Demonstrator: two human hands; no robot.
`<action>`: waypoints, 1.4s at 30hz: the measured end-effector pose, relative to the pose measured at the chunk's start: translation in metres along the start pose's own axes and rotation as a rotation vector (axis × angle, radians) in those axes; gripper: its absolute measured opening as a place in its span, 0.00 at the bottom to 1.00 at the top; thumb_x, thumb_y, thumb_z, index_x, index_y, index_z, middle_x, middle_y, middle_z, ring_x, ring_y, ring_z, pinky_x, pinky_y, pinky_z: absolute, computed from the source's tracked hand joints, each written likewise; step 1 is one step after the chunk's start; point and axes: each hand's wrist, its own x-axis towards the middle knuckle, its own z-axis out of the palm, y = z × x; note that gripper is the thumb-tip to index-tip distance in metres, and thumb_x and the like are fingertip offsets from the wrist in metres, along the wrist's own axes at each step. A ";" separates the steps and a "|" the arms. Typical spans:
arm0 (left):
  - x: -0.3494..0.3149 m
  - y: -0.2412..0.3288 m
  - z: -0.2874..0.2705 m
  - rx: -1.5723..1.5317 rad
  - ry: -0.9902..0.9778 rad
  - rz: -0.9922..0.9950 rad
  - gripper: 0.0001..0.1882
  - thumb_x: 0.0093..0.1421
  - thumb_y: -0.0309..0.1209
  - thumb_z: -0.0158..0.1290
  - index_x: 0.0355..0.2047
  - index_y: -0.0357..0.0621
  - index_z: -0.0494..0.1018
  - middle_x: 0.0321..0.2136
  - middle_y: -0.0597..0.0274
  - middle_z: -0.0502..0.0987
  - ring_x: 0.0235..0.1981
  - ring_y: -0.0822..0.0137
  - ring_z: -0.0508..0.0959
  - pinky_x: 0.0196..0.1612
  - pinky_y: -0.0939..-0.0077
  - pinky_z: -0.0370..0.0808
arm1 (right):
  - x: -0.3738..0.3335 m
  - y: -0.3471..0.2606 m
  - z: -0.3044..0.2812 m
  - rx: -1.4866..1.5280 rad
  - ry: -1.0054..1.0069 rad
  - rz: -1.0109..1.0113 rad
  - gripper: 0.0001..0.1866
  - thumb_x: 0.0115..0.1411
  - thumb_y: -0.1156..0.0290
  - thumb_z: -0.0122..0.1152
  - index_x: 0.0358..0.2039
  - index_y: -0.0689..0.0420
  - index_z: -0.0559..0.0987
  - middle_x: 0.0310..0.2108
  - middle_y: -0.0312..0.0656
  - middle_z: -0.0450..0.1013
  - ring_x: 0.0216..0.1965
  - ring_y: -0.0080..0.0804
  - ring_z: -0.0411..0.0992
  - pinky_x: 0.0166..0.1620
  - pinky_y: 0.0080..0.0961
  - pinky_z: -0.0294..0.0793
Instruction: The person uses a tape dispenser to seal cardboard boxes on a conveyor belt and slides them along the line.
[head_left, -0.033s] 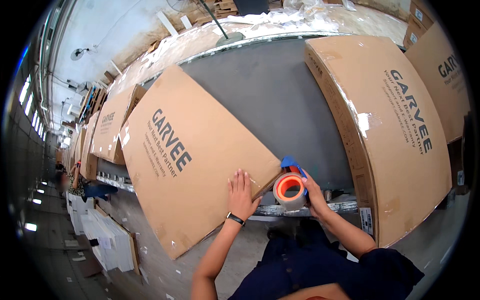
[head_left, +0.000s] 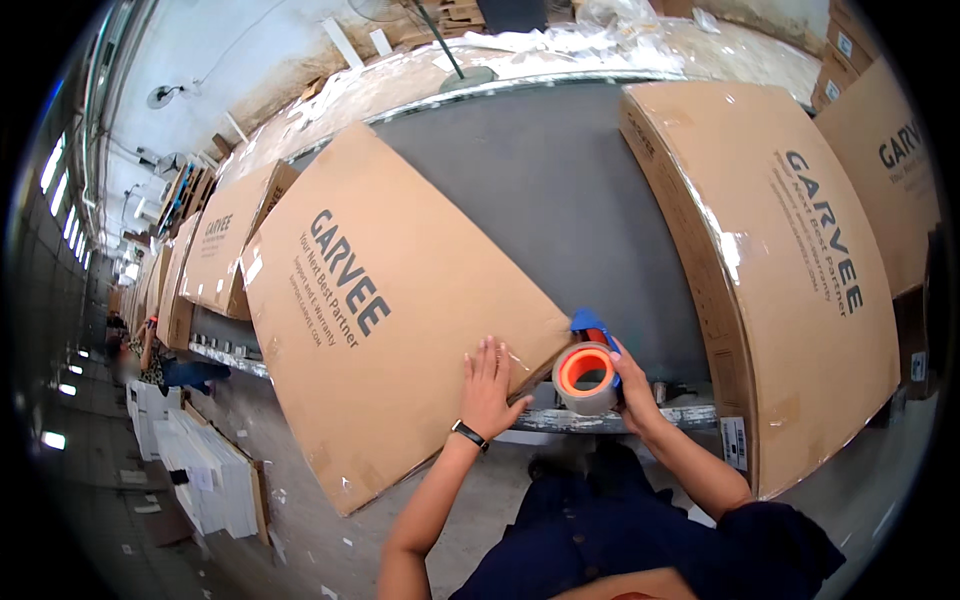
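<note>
A large flat cardboard box (head_left: pixel 410 260) lies at an angle on the dark conveyor belt, its near corner jutting past the belt's edge. My left hand (head_left: pixel 490 385) rests flat on its top near the right-hand edge, fingers stretched out and holding nothing. At the right, my right hand (head_left: pixel 634 385) grips a tape dispenser (head_left: pixel 588 322) with a blue body. A wide roll of tape (head_left: pixel 586 378) with an orange core sits on it. The dispenser's blue end is close beside the box's right corner; whether they touch I cannot tell.
Another big carton (head_left: pixel 790 270) stands to the right, with more boxes behind it. The conveyor belt (head_left: pixel 530 180) runs between the boxes. Further cartons (head_left: pixel 222 240) line the left, where a person (head_left: pixel 165 365) is. White panels (head_left: pixel 215 480) are stacked on the floor at lower left.
The whole view has shifted slightly. Both hands, the tape dispenser and the box keep nearly the same places relative to each other.
</note>
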 end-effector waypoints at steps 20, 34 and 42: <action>-0.235 -0.526 -0.065 -0.909 0.798 -0.433 0.29 0.63 0.35 0.41 0.61 0.35 0.50 0.61 0.47 0.54 0.63 0.55 0.51 0.63 0.63 0.47 | -0.119 0.187 0.205 -0.114 0.308 -0.218 0.30 0.60 0.48 0.46 0.57 0.54 0.62 0.49 0.38 0.67 0.49 0.28 0.68 0.46 0.36 0.72; -0.192 -0.455 -0.076 -0.344 0.341 0.455 0.18 0.56 0.43 0.48 0.42 0.48 0.74 0.49 0.55 0.70 0.53 0.51 0.66 0.57 0.51 0.57 | -0.265 0.329 0.417 -0.161 0.249 0.030 0.34 0.60 0.51 0.48 0.64 0.43 0.51 0.58 0.39 0.57 0.58 0.34 0.58 0.49 0.49 0.68; -0.179 -0.446 -0.064 -0.437 0.420 0.492 0.15 0.57 0.42 0.48 0.36 0.48 0.77 0.45 0.57 0.73 0.50 0.52 0.69 0.54 0.54 0.61 | -0.316 0.522 0.514 -0.069 0.343 -0.197 0.34 0.58 0.56 0.53 0.63 0.48 0.54 0.57 0.43 0.57 0.57 0.35 0.57 0.49 0.35 0.68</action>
